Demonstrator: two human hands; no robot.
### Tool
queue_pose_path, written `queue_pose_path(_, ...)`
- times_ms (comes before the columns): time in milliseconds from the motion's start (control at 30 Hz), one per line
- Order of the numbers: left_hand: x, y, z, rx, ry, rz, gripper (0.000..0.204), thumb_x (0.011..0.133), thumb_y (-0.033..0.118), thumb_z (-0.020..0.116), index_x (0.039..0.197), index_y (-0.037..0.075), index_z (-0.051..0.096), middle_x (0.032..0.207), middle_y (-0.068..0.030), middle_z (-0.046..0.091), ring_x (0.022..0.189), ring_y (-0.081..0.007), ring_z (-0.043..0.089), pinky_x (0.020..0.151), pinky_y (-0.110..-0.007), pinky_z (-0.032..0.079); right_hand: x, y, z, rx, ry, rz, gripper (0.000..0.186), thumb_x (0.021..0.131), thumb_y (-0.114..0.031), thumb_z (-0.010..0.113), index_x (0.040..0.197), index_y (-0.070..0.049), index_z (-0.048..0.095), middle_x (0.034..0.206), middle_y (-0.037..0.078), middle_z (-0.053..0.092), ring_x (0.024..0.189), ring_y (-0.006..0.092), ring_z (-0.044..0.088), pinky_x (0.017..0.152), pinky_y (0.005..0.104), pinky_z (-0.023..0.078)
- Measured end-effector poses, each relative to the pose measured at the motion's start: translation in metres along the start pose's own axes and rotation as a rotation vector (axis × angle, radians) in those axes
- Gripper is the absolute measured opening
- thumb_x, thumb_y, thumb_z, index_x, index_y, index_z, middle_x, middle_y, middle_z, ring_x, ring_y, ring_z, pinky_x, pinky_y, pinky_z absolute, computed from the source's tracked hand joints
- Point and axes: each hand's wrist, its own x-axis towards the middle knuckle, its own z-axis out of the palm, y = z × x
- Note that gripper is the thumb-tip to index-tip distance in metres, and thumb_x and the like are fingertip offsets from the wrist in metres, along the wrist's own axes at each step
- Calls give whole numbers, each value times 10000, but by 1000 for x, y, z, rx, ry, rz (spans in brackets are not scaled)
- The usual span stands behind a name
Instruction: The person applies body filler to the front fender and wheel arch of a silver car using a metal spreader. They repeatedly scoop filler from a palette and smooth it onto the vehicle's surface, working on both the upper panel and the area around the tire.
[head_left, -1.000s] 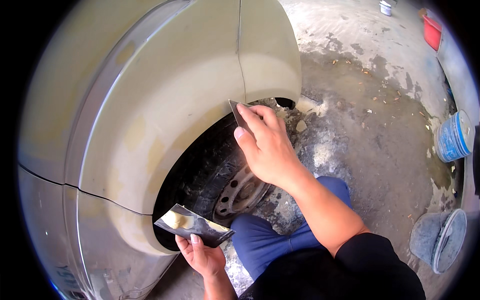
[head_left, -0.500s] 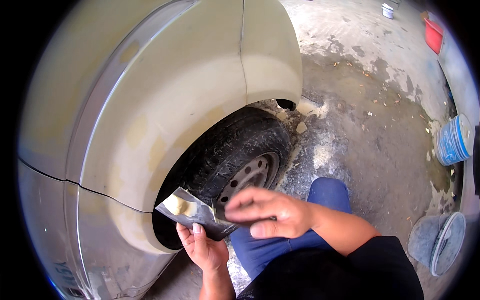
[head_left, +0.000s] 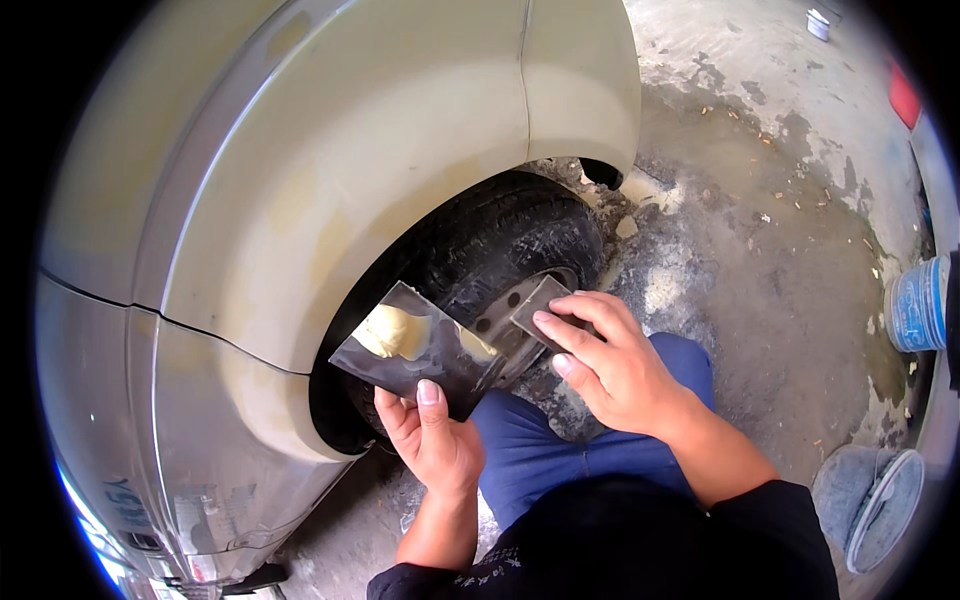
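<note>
My left hand (head_left: 437,437) holds a dark, flat putty board (head_left: 440,372) by its near edge, thumb on top. A pale yellow lump of putty (head_left: 388,330) sits toward the board's left side, and a smaller smear of putty (head_left: 476,346) lies by its right edge. Between the thumb and fingers of my right hand (head_left: 630,378) is a small grey rectangular putty spreader (head_left: 538,308), just right of the board and apart from it. Both hands are in front of the wheel (head_left: 500,240), beneath a vehicle's cream-coloured fender (head_left: 310,170) with yellowish patches.
On the right stand a blue-and-white bucket (head_left: 915,305) and a grey bucket (head_left: 870,505) lying tilted. A red container (head_left: 904,97) and a small white pail (head_left: 818,24) are farther off. Pale dust and bits litter the concrete floor (head_left: 740,260). My blue-trousered knees are close below my hands.
My right hand, blurred beside the board before, has moved right and up, and the spreader in it now shows clearly. The board has shifted slightly up and right. The view has turned a little.
</note>
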Motion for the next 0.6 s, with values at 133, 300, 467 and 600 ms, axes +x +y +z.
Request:
queue_pose_path(133,-1,0,6,30,-61,-31,422,965,30,479,1377,32,385,1305,-141,537,1209,-258,530,1039,-423,422,18,-16,-4,-138,12,0,412,791,-166,702,1196,-127,632,1216,82,539,1141,350,487,926,451,435)
queue_pose_path(300,8,5,27,80,-91,-64,439,960,26,479,1387,12,377,1313,-158,532,1213,-282,533,1049,-431,413,29,-28,-9,-270,-57,-25,350,805,-196,627,1153,-163,653,1192,61,541,1121,381,486,853,483,411)
queue_pose_path(467,23,28,44,172,-121,-215,435,958,31,488,1378,-17,383,1316,-168,531,1202,-283,539,1051,-434,402,25,-34,-36,-307,-249,87,337,792,-178,602,1122,-160,668,1196,65,545,1144,378,477,875,480,396)
queue_pose_path(600,37,64,65,164,-143,-348,428,956,19,487,1372,-13,393,1298,-144,546,1188,-243,538,1051,-405,395,38,-49,-73,-279,-204,243,382,741,-143,666,1123,-154,667,1191,56,559,1156,353,479,892,467,402)
